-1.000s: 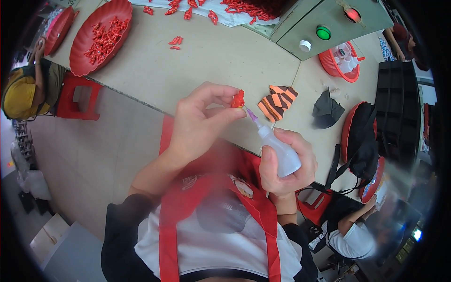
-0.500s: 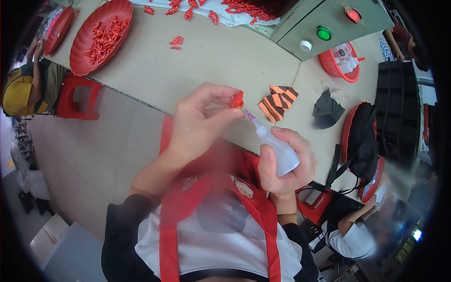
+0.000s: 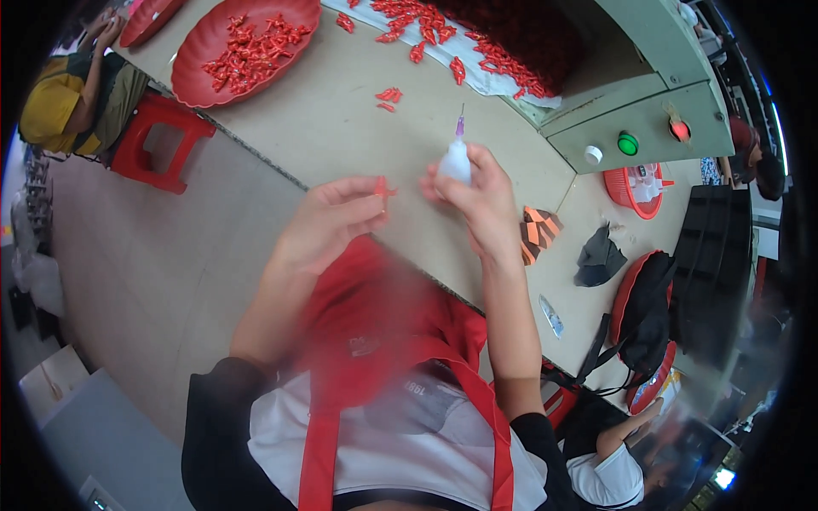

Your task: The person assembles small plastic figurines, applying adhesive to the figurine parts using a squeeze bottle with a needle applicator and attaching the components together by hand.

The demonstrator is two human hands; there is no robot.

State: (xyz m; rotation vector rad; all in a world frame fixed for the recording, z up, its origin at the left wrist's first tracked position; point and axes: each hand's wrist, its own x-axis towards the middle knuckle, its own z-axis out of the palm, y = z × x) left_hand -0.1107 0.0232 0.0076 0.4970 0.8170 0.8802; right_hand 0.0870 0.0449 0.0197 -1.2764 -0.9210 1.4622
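Observation:
My left hand point(image 3: 328, 221) pinches a small red plastic piece point(image 3: 383, 192) between thumb and fingertips, just over the table's front edge; its exact shape is blurred. Wrapped in my right hand point(image 3: 490, 196) is a small white squeeze bottle point(image 3: 455, 163). Its purple needle tip point(image 3: 461, 128) points up and away from the red piece. Beyond both hands, a few loose red pieces point(image 3: 389, 95) lie on the pale table point(image 3: 341, 128).
At the far left stands a scalloped red tray point(image 3: 186, 77) of red pieces. More lie on a white cloth point(image 3: 486, 78) before a green machine point(image 3: 635, 128). To the right are striped cloth point(image 3: 538, 232), black cloth point(image 3: 601, 258), a red basket point(image 3: 629, 198) and a black bag point(image 3: 648, 298). Co-workers sit either side.
My hands have moved apart. The bottle has come away from the red piece, shifted farther from me and turned tip-up. My left hand still holds its piece; the view has turned.

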